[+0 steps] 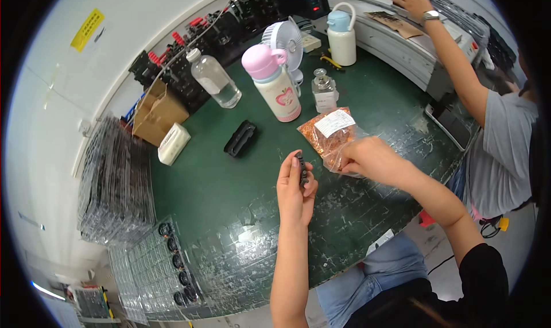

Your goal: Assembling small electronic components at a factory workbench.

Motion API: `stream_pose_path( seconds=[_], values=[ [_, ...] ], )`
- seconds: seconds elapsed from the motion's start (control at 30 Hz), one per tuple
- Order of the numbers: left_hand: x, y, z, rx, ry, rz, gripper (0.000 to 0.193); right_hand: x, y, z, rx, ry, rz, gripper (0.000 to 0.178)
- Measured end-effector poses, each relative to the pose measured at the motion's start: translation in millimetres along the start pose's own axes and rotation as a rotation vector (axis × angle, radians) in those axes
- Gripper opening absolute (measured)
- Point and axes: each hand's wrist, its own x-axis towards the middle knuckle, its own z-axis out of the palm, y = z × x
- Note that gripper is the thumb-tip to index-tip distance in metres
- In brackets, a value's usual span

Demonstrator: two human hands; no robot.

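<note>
My left hand [297, 184] is raised over the green table, its thumb and fingers closed round a small black plastic part [302, 168]. To its right, my right hand [367, 160] reaches into the mouth of a clear bag [315, 132] full of small copper-coloured pieces, with a white label on top. The fingertips are bent and pinched inside the plastic; whatever they grip is hidden. A black hollow plastic housing [240, 138] lies on the table, left of my left hand. Behind the bag stands a small glass bottle with a metal top [325, 91].
Along the back stand a pink-lidded flask [278, 92], a clear bottle [215, 79], a fan [284, 41] and a blue-lidded flask [342, 44]. Stacked clear trays [115, 184] and a tray with black rings [138, 276] are at left. A co-worker's arm [459, 70] reaches across machinery at right.
</note>
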Motion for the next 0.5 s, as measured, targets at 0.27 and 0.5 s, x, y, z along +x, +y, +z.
stream_pose_path(
  seconds=[0.27, 0.5],
  values=[
    [-3.6, 2.6, 3.0, 0.121, 0.049, -0.002, 0.023, 27.4, -19.5, -7.6, 1.100, 0.191, 0.044, 0.009],
    [0.0, -4.7, 7.0, 0.251, 0.075, 0.025, 0.022, 17.7, -17.6, 11.0, 1.373, -0.031, 0.206, 0.012]
  ],
)
